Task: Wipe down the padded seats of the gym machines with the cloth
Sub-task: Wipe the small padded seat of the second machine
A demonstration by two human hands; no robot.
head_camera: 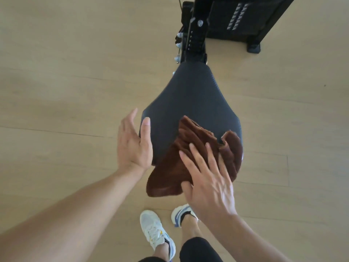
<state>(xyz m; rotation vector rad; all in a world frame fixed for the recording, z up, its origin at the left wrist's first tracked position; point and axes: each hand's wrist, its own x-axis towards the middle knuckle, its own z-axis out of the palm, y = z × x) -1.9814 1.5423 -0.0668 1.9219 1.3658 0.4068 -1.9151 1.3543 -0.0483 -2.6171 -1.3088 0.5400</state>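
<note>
A dark grey padded seat [192, 99] fills the middle of the view, narrow at the far end and wide towards me. A crumpled brown cloth [175, 167] lies on its near right part and hangs over the near edge. My right hand [205, 178] presses flat on the cloth with straight, spread fingers. My left hand [134, 142] rests against the seat's near left edge, fingers straight, thumb on the pad, holding nothing.
The black machine frame [194, 36] with bolts and a weight stack housing [243, 17] stands beyond the seat's far end. Light wooden floor [66, 82] surrounds the seat. My white trainers [156, 229] stand just under the seat's near edge.
</note>
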